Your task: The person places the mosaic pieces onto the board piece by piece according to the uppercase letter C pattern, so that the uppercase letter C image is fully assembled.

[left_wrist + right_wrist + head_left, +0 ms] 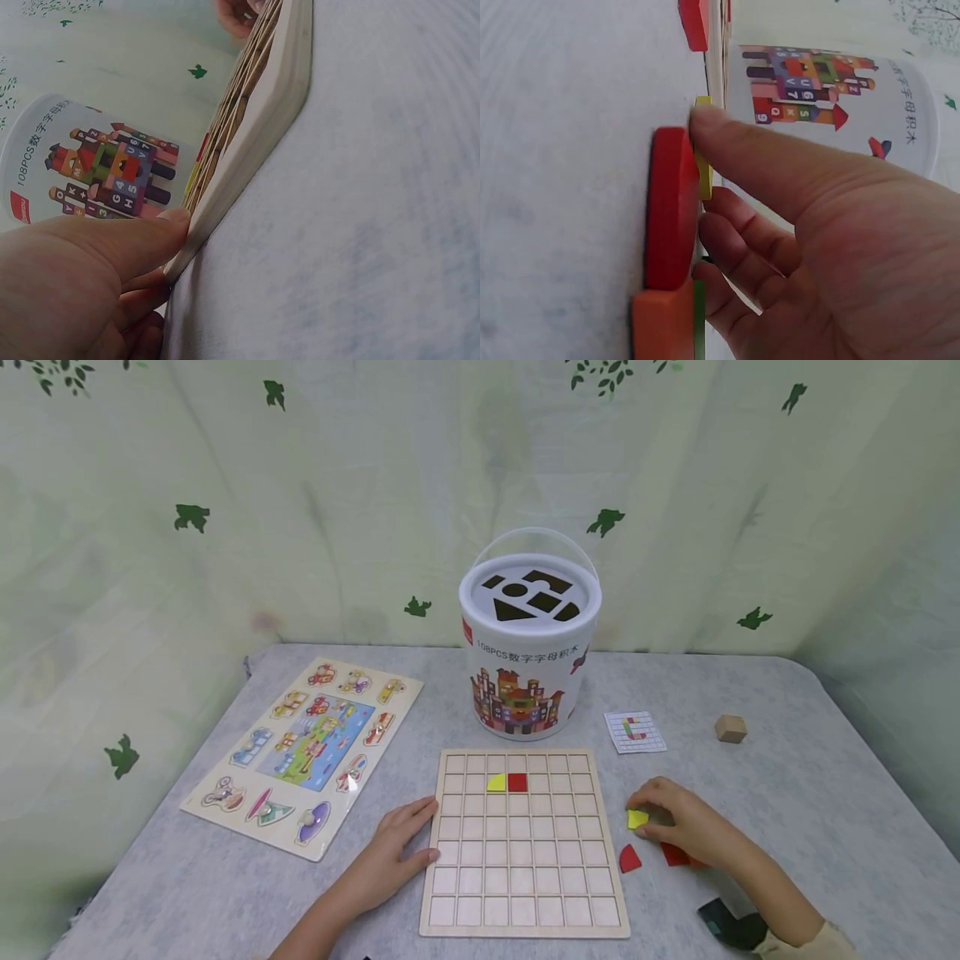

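A wooden grid board (524, 928) lies flat in front of the person. In its second row sit a yellow quarter-round piece (497, 782) and a red square piece (517, 782), side by side. The left hand (382, 862) rests against the board's left edge, thumb and fingers spread along it. Right of the board, the right hand (686, 822) pinches a small yellow piece (637, 819) between thumb and fingers, low at the table. Near that hand lie a red quarter-round piece (629, 858) and another red piece (674, 855). An orange piece (662, 322) and a green piece (699, 319) show in the right wrist view.
A white lidded bucket (525, 685) stands behind the board. Beside it are a pattern card (618, 739) and a wooden cube (731, 728). A vehicle puzzle board (247, 777) lies at the left. A dark object (723, 922) sits by the right forearm.
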`<act>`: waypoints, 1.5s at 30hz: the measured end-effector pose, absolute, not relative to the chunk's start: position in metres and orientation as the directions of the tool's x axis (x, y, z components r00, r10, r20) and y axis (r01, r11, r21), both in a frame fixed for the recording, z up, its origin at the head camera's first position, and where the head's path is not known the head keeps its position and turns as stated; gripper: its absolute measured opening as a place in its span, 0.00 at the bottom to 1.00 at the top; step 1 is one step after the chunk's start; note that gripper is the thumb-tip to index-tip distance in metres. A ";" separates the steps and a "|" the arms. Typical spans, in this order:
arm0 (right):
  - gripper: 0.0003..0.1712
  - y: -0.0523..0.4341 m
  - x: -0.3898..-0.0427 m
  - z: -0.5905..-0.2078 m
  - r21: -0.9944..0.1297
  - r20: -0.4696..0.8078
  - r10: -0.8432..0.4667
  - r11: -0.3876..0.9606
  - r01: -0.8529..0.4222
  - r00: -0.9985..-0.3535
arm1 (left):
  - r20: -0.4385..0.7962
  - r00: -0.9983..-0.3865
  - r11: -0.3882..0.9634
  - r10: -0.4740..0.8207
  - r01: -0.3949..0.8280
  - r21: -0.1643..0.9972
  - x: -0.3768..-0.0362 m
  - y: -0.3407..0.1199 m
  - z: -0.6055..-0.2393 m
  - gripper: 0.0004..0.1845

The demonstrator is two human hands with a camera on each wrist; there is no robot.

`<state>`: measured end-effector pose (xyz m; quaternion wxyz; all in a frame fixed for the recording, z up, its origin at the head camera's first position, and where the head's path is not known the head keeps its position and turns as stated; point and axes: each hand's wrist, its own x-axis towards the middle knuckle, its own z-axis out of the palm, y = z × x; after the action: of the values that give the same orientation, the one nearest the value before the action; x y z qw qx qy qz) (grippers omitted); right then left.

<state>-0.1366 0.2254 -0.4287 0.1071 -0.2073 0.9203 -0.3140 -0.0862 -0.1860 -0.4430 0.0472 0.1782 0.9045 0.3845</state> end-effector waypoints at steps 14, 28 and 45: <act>0.27 0.220 -0.133 -0.431 -0.586 -0.041 -0.412 0.748 -0.312 -0.910 | 0.052 -0.933 0.642 0.356 0.285 0.711 -0.085 -0.187 -0.445 0.35; 0.22 0.215 -0.135 -0.428 -0.621 -0.076 -0.371 0.744 -0.248 -0.925 | 0.057 -0.931 0.637 0.359 0.290 0.714 -0.085 -0.187 -0.445 0.34; 0.22 0.165 -0.154 -0.393 -0.698 0.123 -0.516 0.563 -0.443 -0.848 | 0.046 -0.934 0.641 0.354 0.278 0.716 -0.087 -0.186 -0.444 0.35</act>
<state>-0.1536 0.1653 -0.3935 0.0477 -0.2715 0.8827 -0.3806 -0.0865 -0.1860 -0.4445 0.0493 0.1749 0.9044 0.3861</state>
